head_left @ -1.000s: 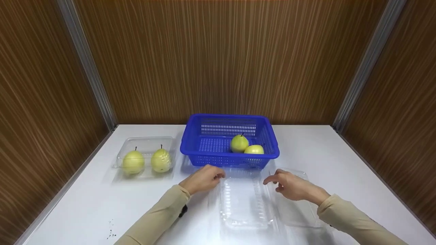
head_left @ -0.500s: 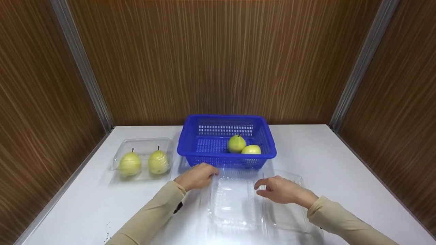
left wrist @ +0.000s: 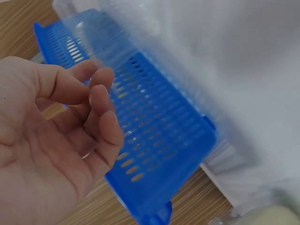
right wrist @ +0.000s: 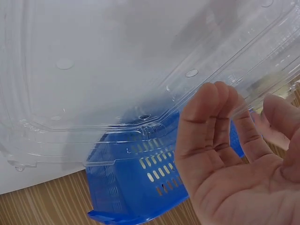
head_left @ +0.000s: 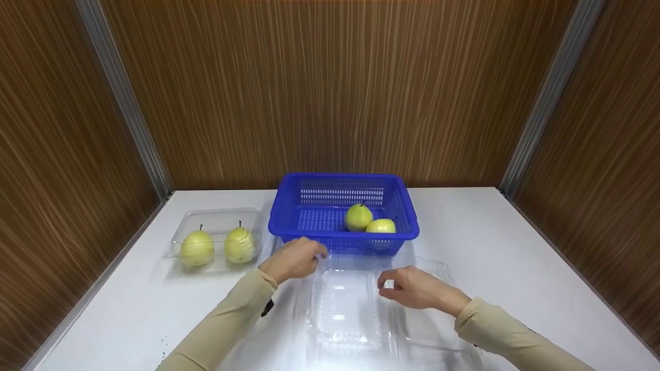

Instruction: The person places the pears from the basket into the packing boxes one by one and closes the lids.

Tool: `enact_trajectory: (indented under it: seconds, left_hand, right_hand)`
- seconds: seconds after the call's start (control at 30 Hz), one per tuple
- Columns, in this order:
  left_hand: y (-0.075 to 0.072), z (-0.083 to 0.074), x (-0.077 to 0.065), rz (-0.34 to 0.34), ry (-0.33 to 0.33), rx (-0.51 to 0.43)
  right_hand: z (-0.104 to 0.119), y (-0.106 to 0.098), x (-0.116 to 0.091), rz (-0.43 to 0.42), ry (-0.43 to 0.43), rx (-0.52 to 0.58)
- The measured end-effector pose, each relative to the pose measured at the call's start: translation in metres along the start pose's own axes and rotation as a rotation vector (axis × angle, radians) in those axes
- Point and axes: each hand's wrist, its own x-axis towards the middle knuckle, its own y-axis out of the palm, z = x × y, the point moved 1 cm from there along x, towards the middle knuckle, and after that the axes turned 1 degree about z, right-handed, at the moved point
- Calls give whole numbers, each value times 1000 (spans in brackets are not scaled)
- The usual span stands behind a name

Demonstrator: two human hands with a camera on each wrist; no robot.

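Note:
An opened clear plastic clamshell container point(head_left: 343, 309) lies on the white table in front of the blue basket point(head_left: 289, 233), its other half point(head_left: 430, 327) spread to the right. My left hand point(head_left: 294, 260) pinches its far-left rim; in the left wrist view the thumb point(left wrist: 61, 86) meets the curled fingers, and plastic partly passes behind them. My right hand point(head_left: 417, 289) holds the edge between the two halves with bent fingers point(right wrist: 201, 103) and thumb. Two yellow-green pears, one upright point(head_left: 358, 217) and one lower point(head_left: 381, 225), sit in the basket's right side.
At the left, another clear container point(head_left: 219, 216) with two pears point(head_left: 197, 248) stands beside the basket. Wood-patterned panels point(head_left: 330, 93) rise at the back and both sides of the table point(head_left: 124, 304).
Both hands and the open clamshell have shifted left relative to the basket. The right hand's index finger and thumb have come closer together. The view has turned slightly.

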Motion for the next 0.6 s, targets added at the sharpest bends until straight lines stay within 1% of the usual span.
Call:
enact_trajectory:
  seconds: [0.07,0.13,0.2,0.27,0.33,0.5,0.6]
  left_hand:
    - [-6,-3,5,-43,8,8]
    - [-12,-5,11,-73,17,1]
    - [-17,-9,18,-86,17,-13]
    - [-21,-14,26,-79,2,-33]
    - [-25,-19,35,-82,1,-33]
    - [-25,-33,59,-129,11,48]
    - [-23,-40,73,-142,-9,95]
  right_hand:
    - [1,0,1,3,3,0]
    - [1,0,2,10,14,7]
    - [1,0,3,16,27,8]
    - [1,0,3,16,36,10]
    - [2,-1,4,12,40,5]
    - [2,1,6,14,53,3]
    - [3,2,7,28,70,12]
